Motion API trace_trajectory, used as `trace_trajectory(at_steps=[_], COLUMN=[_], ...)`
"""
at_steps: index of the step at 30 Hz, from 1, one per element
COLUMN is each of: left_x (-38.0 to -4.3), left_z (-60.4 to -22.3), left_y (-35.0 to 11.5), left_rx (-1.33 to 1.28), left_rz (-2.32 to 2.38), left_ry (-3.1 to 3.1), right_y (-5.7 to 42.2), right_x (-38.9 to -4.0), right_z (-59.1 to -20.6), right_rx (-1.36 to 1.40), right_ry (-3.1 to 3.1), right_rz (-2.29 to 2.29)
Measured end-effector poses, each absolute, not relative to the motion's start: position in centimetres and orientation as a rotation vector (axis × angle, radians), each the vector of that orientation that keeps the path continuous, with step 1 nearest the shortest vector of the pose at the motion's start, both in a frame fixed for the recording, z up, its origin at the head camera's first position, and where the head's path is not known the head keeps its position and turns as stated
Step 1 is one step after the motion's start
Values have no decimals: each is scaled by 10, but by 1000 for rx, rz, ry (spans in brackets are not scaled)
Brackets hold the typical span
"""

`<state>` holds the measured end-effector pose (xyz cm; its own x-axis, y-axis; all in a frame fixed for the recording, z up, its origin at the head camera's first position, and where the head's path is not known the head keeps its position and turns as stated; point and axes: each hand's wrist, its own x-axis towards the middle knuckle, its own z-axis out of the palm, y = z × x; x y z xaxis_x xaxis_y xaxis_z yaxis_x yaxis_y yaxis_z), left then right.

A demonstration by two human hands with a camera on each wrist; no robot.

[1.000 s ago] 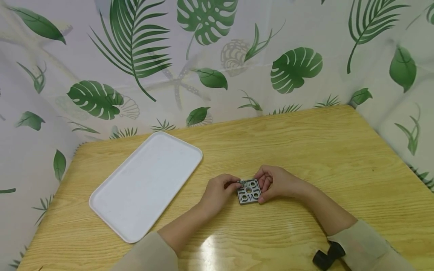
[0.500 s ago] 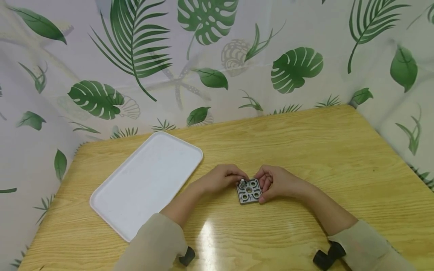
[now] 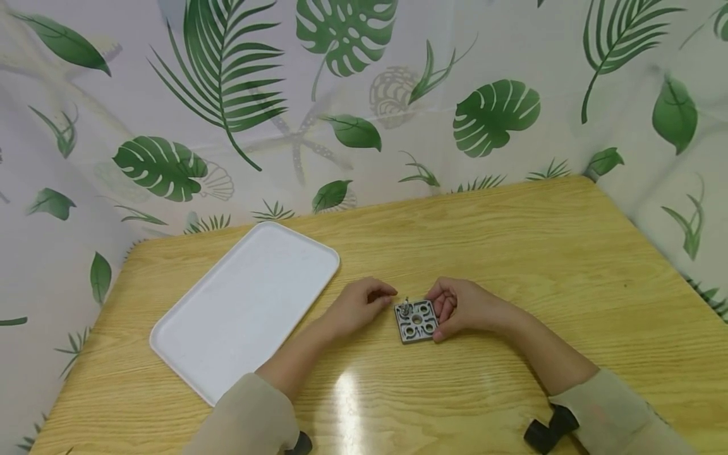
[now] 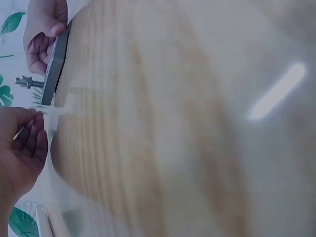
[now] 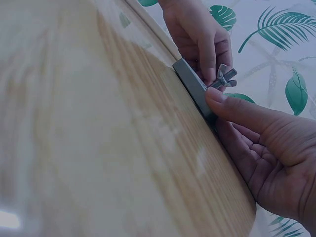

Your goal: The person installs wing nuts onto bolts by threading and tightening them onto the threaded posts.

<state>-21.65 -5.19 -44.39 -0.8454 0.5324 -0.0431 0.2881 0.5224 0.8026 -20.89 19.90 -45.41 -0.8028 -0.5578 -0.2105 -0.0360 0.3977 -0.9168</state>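
Observation:
A square grey metal plate (image 3: 420,332) with several round holes lies on the table in the head view. From its far left corner a threaded bolt (image 4: 37,83) stands up, with a wing nut (image 5: 223,70) on it in the right wrist view. My right hand (image 3: 467,308) grips the plate's right edge, thumb at the near corner and fingers bent at the far side. Just left of the plate, my left hand (image 3: 354,309) hovers with loosely bent fingers and holds nothing. A small gap separates its fingertips from the bolt.
To the left lies a white rectangular tray (image 3: 244,309) on the wooden table (image 3: 512,240). A leaf-patterned cloth (image 3: 398,145) hangs behind the table. Black devices (image 3: 543,436) sit at the sleeve cuffs.
My left hand was at the bolt and wing nut, fingers turning about it, and has now drawn away to the left. The right hand and the plate have stayed in place.

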Motion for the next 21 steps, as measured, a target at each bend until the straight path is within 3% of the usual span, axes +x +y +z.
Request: trace_trajectory(at_steps=[10,21], left_x=[-186,-181], left_z=[-442,-447], left_y=[-45,-32], left_rx=[582,595], left_rz=[1293,1316], left_ry=[2467,2670], right_y=[199,198], right_x=[-208,-208], right_z=[-454,-454], right_rx=[-521,-522], right_ry=[2168,2187], right_rz=[-1420,-1390])
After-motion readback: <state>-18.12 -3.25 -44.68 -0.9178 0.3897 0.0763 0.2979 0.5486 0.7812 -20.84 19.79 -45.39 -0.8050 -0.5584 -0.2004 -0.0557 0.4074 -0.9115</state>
